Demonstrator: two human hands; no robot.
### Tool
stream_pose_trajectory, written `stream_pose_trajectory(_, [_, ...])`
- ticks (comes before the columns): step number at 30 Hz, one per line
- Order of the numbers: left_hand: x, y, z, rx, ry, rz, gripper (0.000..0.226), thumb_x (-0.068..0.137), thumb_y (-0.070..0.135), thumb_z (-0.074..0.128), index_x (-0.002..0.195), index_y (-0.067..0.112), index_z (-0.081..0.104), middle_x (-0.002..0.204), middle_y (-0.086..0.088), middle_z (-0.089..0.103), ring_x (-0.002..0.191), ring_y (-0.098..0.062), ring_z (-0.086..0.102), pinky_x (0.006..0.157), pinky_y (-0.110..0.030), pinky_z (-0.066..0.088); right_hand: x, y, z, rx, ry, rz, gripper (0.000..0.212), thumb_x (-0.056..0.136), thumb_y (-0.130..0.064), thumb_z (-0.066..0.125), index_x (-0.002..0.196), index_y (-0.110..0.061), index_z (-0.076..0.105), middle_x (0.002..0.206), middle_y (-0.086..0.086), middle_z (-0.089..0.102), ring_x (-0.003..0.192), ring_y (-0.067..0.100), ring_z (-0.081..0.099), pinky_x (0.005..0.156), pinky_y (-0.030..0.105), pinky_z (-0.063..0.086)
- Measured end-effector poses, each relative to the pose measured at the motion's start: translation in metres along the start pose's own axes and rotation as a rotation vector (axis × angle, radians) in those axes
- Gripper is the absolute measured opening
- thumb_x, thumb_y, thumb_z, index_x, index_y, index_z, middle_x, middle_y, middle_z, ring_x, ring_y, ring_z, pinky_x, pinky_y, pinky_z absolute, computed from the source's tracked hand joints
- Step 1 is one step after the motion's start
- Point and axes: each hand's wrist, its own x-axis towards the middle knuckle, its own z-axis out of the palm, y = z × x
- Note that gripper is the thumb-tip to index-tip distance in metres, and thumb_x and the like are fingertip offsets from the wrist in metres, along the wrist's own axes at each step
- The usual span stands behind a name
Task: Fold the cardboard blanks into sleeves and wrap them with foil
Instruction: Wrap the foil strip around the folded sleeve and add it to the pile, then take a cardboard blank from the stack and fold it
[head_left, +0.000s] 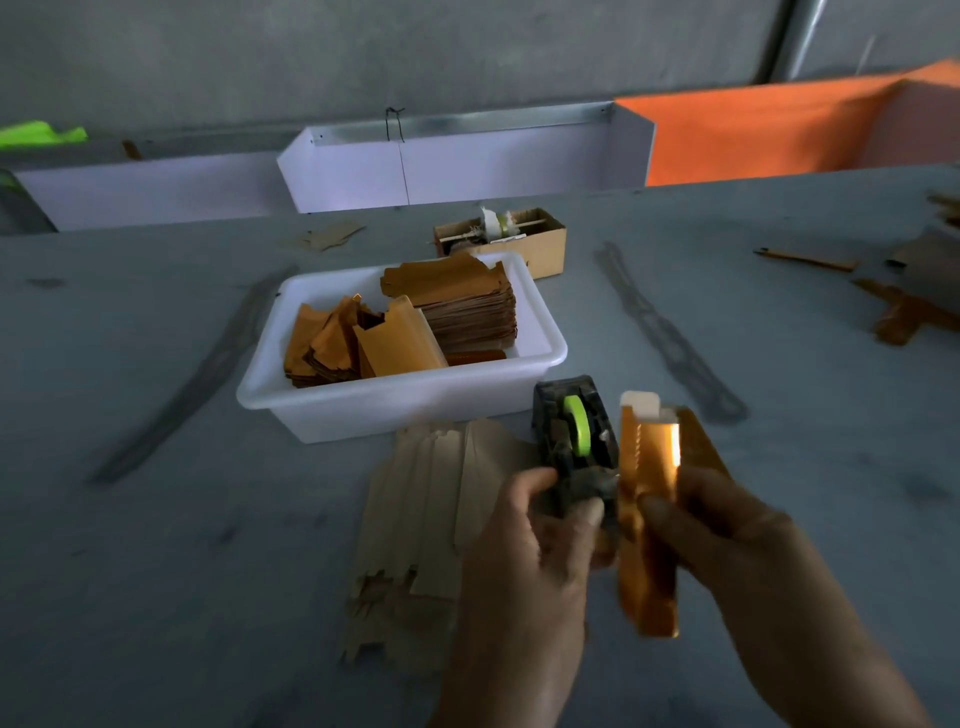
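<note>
Both hands (613, 525) busy — right pinches foil-wrapped sleeve (649, 519), left fingers curled at tape dispenser (574, 436) (grip unclear).

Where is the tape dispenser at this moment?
Head view, lower centre: the tape dispenser sits on the table just in front of the white tub, between the left hand and the foil-wrapped sleeve.

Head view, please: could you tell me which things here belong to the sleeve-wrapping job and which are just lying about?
Job in hand:
- foil-wrapped sleeve, held by the right hand
- tape dispenser, left hand at it
- flat cardboard blanks
- white tub of foil pieces

Lying about:
- small cardboard box
- pencil
- orange sheet
</note>
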Motion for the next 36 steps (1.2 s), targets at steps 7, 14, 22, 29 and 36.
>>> stream_pose_trajectory(7, [0.035, -0.014, -0.022, 0.992, 0.28, 0.078, 0.05, 0.089, 0.06, 0.044, 0.119, 0.021, 0.05, 0.119, 0.0, 0.049, 0.109, -0.017, 0.045, 0.089, -0.027, 0.041, 0.075, 0.027, -0.044, -0.464, 0.268, 0.034, 0.02, 0.087, -0.023, 0.061, 0.106, -0.027, 0.066, 0.082, 0.003, 0.071, 0.075, 0.026, 0.065, 0.069, 0.036, 0.051])
stream_pose_trajectory(14, [0.056, -0.015, -0.021, 1.062, 0.259, -0.038, 0.057, 0.085, 0.047, 0.063, 0.125, 0.014, 0.04, 0.127, -0.005, 0.045, 0.115, -0.019, 0.045, 0.091, -0.026, 0.039, 0.098, 0.042, -0.037, -0.917, 0.275, 0.11, 0.038, 0.089, -0.036, 0.05, 0.12, -0.016, 0.057, 0.12, 0.013, 0.051, 0.112, 0.034, 0.048, 0.086, 0.042, 0.044])
stream_pose_trajectory(22, [0.061, -0.014, -0.059, 0.596, 0.221, -0.106, 0.015, 0.087, 0.029, 0.065, 0.077, 0.023, 0.056, 0.076, 0.007, 0.061, 0.067, -0.002, 0.052, 0.051, -0.019, 0.034, 0.052, 0.015, -0.034, -0.749, 0.36, -0.074, 0.034, 0.087, -0.03, 0.059, 0.118, -0.015, 0.06, 0.12, 0.009, 0.051, 0.107, 0.03, 0.052, 0.089, 0.045, 0.047])
stream_pose_trajectory(29, [0.049, -0.011, -0.077, 0.642, 0.263, -0.045, 0.021, 0.094, 0.026, 0.055, 0.11, 0.02, 0.068, 0.1, 0.003, 0.068, 0.093, -0.015, 0.061, 0.078, -0.025, 0.045, 0.013, -0.004, -0.02, -0.564, 0.356, -0.228, 0.018, 0.085, -0.025, 0.064, 0.103, -0.025, 0.068, 0.104, -0.006, 0.062, 0.081, 0.02, 0.061, 0.073, 0.029, 0.041])
stream_pose_trajectory(36, [0.026, 0.006, -0.086, -0.099, 0.072, -0.14, 0.015, 0.088, 0.02, 0.064, 0.079, 0.013, 0.075, 0.084, -0.015, 0.072, 0.072, -0.022, 0.062, 0.073, -0.035, 0.046, -0.016, -0.018, 0.01, -0.235, 0.192, -0.25, 0.016, 0.077, -0.034, 0.064, 0.091, -0.042, 0.066, 0.085, -0.028, 0.067, 0.075, -0.015, 0.06, 0.06, -0.006, 0.038])
